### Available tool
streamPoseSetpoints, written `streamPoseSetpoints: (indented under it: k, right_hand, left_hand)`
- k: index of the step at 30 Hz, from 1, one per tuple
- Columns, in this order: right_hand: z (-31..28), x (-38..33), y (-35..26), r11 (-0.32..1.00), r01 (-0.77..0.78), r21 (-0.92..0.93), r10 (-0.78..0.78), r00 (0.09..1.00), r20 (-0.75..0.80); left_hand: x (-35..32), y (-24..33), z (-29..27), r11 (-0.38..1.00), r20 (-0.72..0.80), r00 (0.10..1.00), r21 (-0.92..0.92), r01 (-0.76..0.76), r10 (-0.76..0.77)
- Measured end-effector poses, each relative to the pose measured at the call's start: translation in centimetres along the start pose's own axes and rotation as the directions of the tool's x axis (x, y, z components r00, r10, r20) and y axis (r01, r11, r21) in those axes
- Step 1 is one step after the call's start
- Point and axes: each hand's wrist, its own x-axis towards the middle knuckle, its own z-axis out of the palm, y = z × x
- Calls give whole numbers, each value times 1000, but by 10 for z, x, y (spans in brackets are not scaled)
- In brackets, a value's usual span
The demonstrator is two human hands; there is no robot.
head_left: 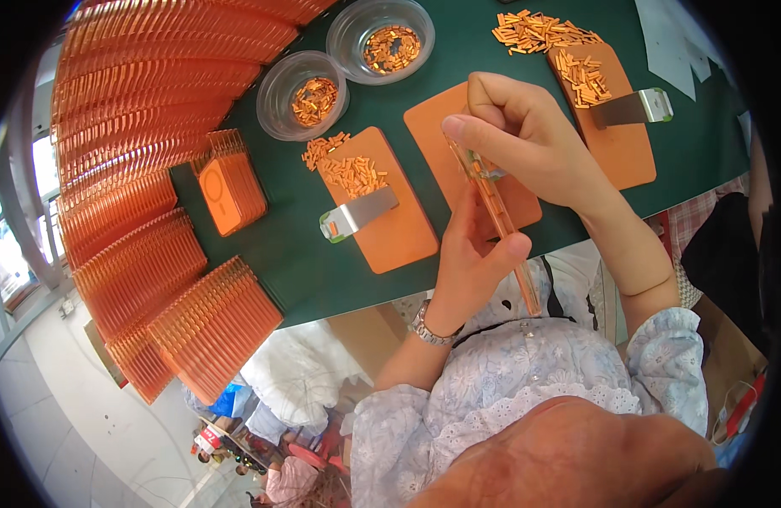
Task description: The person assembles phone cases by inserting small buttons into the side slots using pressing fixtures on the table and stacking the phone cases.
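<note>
An orange, clear-edged phone case [501, 218] is held edge-on above the near edge of the table. My left hand [475, 267], with a metal watch at its wrist, grips the case by its lower half, fingers behind and thumb in front. My right hand [526, 140] is closed at the upper end of the case, thumb and fingers bent together. A small piece with a greenish clear part shows under its fingers; what it is stays mostly hidden. Beneath both hands lies a bare orange pad [433, 127].
Small copper-coloured pieces lie on a left pad [399, 229] and a right pad [623, 152], each with a metal strip tool. Two clear bowls [276, 118] [346, 68] hold more pieces. Stacked phone cases [229, 195] and long rows of cases [145, 110] fill the left of the green table [301, 288].
</note>
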Motion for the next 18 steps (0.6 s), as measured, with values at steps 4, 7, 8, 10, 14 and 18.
streamPoseSetpoints:
  k: [4,7,8,10,14,18]
  right_hand:
    - [0,1,3,999,34,-30,-34,999,3]
    - [-6,1,2,992,49,-114,-48,999,14]
    - [-6,1,2,991,55,-123,-55,998,6]
    - [-3,2,2,985,58,-164,-61,998,-8]
    - [-3,1,2,994,-87,-67,88,996,25]
    - [1,-9,-19,987,-30,-156,25,999,-30]
  left_hand:
    - [2,-1,2,999,-1,1000,-19,-25,25]
    - [6,-1,5,999,3,1000,11,-31,31]
    - [6,-2,4,999,15,999,13,-36,36]
    - [6,-4,2,981,-32,996,179,-81,88]
    - [7,-1,-4,984,-8,999,173,-40,42]
    - [8,-3,-6,903,-19,966,360,-235,259]
